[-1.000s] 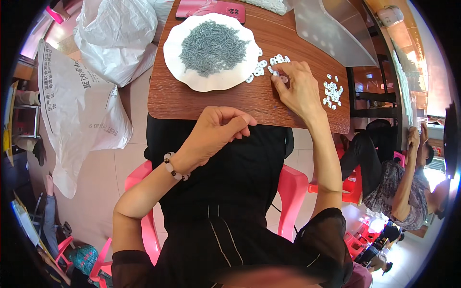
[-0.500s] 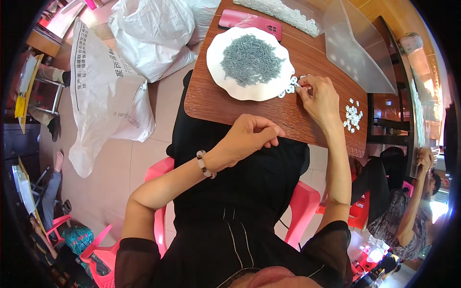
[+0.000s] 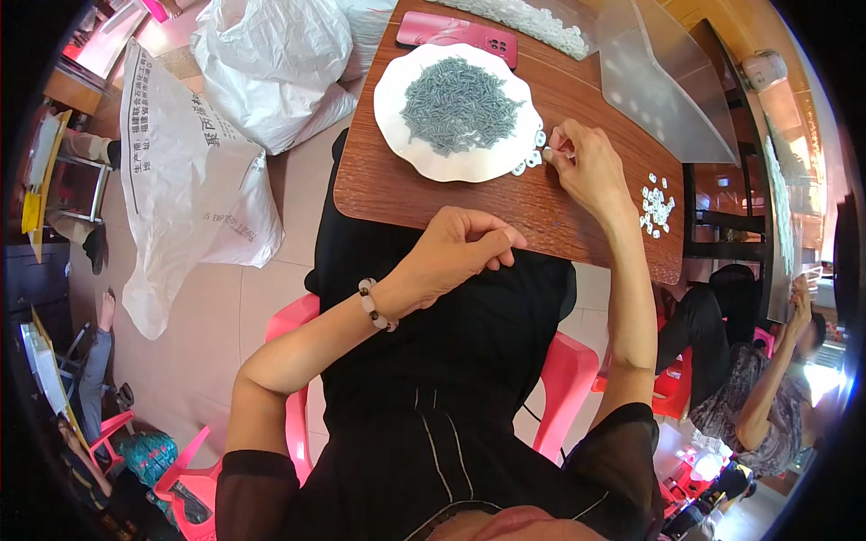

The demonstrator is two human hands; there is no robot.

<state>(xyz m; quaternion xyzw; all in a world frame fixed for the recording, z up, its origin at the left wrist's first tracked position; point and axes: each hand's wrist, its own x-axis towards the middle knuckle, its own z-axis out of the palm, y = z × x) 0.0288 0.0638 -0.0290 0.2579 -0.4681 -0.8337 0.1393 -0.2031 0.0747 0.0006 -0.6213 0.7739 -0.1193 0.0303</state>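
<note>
A white wavy-rimmed plate (image 3: 393, 126) on the brown wooden table holds a heap of small grey-green pins (image 3: 462, 106). Several little white plastic pieces (image 3: 527, 162) lie against its right rim. My right hand (image 3: 591, 171) is beside them, thumb and index finger pinched on one white plastic piece. Over the table's front edge, my left hand (image 3: 462, 248) is closed, fingertips pressed together; anything in them is too small or hidden to name. A loose group of similar white pieces (image 3: 657, 210) lies at the table's right end.
A pink phone (image 3: 446, 32) lies behind the plate. At the table's back are a strip of white pieces (image 3: 541, 27) and a translucent panel (image 3: 667, 86). Large white sacks (image 3: 203, 194) stand on the floor to the left. Another person (image 3: 753, 388) sits at the right.
The view has shifted slightly, moving the table a little left and up in the picture. My right hand stays pinched near the plate's rim; my left hand keeps its closed pose.
</note>
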